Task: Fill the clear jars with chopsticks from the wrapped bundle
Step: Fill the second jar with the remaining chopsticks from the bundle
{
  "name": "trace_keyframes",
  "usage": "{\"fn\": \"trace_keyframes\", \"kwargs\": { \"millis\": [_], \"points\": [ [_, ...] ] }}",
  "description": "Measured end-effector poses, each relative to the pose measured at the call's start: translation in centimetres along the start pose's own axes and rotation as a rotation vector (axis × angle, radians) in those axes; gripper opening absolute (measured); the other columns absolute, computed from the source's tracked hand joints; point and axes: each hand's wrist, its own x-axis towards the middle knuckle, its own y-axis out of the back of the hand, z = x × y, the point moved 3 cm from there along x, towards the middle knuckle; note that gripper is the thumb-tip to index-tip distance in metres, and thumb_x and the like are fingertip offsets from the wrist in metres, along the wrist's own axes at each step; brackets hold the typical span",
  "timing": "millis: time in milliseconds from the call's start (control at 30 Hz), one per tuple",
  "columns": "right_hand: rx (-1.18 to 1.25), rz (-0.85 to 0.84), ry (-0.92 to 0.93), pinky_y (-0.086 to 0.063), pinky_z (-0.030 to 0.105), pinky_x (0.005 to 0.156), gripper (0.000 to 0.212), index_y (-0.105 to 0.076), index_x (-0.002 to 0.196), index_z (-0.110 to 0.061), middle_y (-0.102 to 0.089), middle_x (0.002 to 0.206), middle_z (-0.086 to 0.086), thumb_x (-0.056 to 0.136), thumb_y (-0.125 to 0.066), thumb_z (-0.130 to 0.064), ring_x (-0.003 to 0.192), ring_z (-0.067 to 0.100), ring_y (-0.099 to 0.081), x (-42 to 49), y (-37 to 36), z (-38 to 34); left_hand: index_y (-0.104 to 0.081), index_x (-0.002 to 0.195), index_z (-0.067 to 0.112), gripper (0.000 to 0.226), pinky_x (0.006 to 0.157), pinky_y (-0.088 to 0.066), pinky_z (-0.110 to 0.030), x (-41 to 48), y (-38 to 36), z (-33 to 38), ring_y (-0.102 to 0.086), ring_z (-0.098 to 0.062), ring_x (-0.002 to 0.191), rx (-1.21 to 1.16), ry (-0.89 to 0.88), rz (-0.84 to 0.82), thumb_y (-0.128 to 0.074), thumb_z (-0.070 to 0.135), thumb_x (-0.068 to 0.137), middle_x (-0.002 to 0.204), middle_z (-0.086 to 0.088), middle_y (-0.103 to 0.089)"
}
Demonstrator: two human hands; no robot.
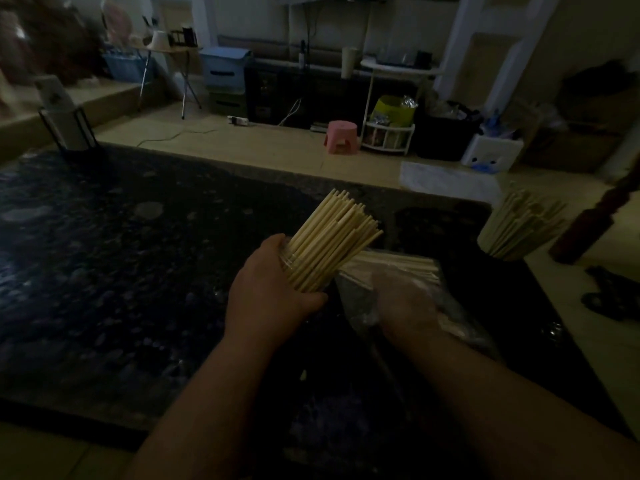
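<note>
Clear jar, packed with chopsticks and tilted rightward, is gripped by the curled left hand over the dark surface. The right hand lies at the wrapped bundle just beside it, veiled by plastic; its grasp cannot be told. Another filled jar stands at the surface's right edge.
</note>
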Motion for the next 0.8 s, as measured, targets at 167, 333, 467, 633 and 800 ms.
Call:
{"fn": "trace_keyframes", "kwargs": {
  "millis": [167,333,467,633,800],
  "points": [
    [-0.078,-0.166,0.021,-0.039,0.037,0.102,0.049,-0.044,0.137,-0.012,-0.047,0.14,0.015,0.098,-0.04,-0.041,0.125,0.033,-0.048,-4.0,-0.2,-0.2,-0.037,0.142,0.027,0.098,0.084,-0.044,-0.029,-0.5,0.3,0.2,-0.048,-0.009,0.102,0.032,0.0,-0.001,-0.088,0.035,0.058,0.124,0.004,-0.052],
    [-0.099,-0.185,0.05,-0.042,0.033,0.1,0.033,-0.052,0.128,-0.016,-0.054,0.133,0.011,0.099,-0.043,-0.027,0.119,0.029,-0.054,-7.6,-0.4,1.0,-0.034,0.144,0.025,0.102,0.093,-0.047,-0.038,-1.5,0.4,1.0,-0.051,-0.018,0.113,0.093,-0.002,-0.008,-0.088,0.036,0.058,0.13,0.0,-0.052],
    [-0.201,-0.209,0.084,-0.036,0.039,0.106,0.05,-0.034,0.146,-0.025,-0.045,0.144,0.011,0.097,-0.046,-0.029,0.128,0.03,-0.047,-9.5,0.3,2.0,-0.035,0.145,0.023,0.103,0.094,-0.046,-0.038,-2.4,0.2,1.4,-0.052,-0.021,0.115,0.136,-0.018,-0.012,-0.088,0.035,0.058,0.131,-0.002,-0.052],
    [-0.09,-0.123,0.119,-0.047,0.044,0.094,0.031,-0.053,0.121,-0.034,-0.061,0.121,0.006,0.09,-0.046,-0.039,0.107,0.03,-0.059,-11.5,2.8,1.8,-0.034,0.146,0.021,0.107,0.095,-0.045,-0.038,-3.7,0.2,1.7,-0.051,-0.022,0.119,0.182,-0.037,-0.005,-0.088,0.038,0.056,0.134,-0.003,-0.051],
    [-0.168,0.098,0.274,-0.039,0.03,0.07,0.028,-0.06,0.102,-0.025,-0.066,0.106,0.002,0.089,-0.045,-0.045,0.099,0.026,-0.062,-13.2,6.7,0.9,-0.031,0.148,0.021,0.111,0.099,-0.043,-0.041,-4.5,0.2,1.6,-0.048,-0.02,0.121,0.186,0.014,0.008,-0.089,0.04,0.055,0.135,-0.003,-0.049]
  ]
}}
